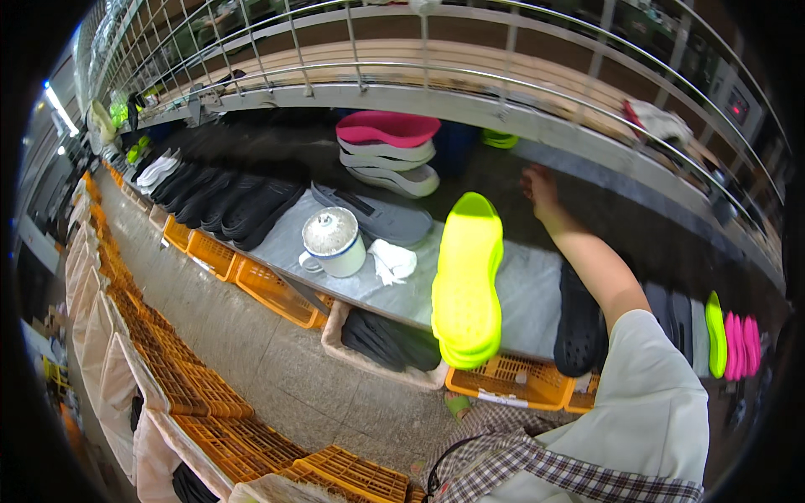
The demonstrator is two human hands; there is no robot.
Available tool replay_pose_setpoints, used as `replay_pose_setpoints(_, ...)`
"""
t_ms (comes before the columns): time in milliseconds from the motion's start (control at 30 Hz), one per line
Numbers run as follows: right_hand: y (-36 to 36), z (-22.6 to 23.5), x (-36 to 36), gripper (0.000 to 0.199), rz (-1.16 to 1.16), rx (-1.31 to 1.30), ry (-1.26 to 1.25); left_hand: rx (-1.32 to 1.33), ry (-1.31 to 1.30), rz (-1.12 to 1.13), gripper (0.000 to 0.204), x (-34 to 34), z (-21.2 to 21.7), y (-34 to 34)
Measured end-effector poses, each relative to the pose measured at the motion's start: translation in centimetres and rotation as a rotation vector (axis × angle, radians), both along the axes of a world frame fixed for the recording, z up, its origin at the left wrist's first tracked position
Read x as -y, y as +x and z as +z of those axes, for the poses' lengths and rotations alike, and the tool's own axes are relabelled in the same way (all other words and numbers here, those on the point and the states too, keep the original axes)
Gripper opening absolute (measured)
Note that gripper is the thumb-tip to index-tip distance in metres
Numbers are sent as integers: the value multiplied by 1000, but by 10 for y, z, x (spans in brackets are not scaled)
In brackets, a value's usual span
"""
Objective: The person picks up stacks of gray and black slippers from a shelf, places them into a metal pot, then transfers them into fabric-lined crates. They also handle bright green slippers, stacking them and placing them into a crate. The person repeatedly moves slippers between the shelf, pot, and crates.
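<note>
A stack of neon yellow shoe soles [467, 281] stands upright in front of me, over the near edge of the grey worktop [528, 293]. No hand shows on it, and my left hand is hidden. My right arm, in a pale short sleeve, stretches to the back of the dark bench. My right hand [539, 186] rests there palm down with its fingers hidden, so I cannot tell if it holds anything. A black clog [579, 323] lies just left of my right forearm.
On the bench are a white lidded enamel mug [333, 243], a white cloth [392, 260], grey soles [377, 214], stacked pink and white soles [387, 151] and black soles [226, 197]. Orange crates [268, 289] sit below. Green and pink soles [729, 335] stand at right.
</note>
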State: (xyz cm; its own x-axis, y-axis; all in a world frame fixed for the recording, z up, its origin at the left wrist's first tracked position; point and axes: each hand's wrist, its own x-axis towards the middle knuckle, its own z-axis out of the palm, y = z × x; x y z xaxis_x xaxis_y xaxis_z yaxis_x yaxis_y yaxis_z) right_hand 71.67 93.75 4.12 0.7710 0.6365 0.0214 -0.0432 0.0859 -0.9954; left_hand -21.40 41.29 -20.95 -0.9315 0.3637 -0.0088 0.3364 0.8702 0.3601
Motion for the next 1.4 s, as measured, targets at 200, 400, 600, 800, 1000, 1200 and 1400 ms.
replay_pose_setpoints(200, 78, -32, -123, 26, -32, -336, 86, -567, -9, -226, 66, -46, 121, 118)
replay_pose_setpoints(400, 111, -34, -177, 26, 64, -564, 261, -887, -299, -291, 59, -59, 193, 172)
replay_pose_setpoints(600, 130, -25, -159, 27, 155, -658, 401, -684, -503, -165, 77, -77, 182, 164)
replay_pose_setpoints(800, 117, 16, -54, 27, 360, -661, 471, -548, 57, -339, 79, -179, 160, 142)
replay_pose_setpoints(1000, 35, 87, 145, 32, 826, -470, 394, -202, 203, -679, 77, -266, 202, 185)
replay_pose_setpoints(1200, -82, 168, 315, 51, 398, -374, 96, 42, 397, -1006, 72, -279, 211, 211)
replay_pose_setpoints(1400, -139, 194, 391, 58, 428, -304, 29, 242, 426, -1363, 69, -259, 234, 235)
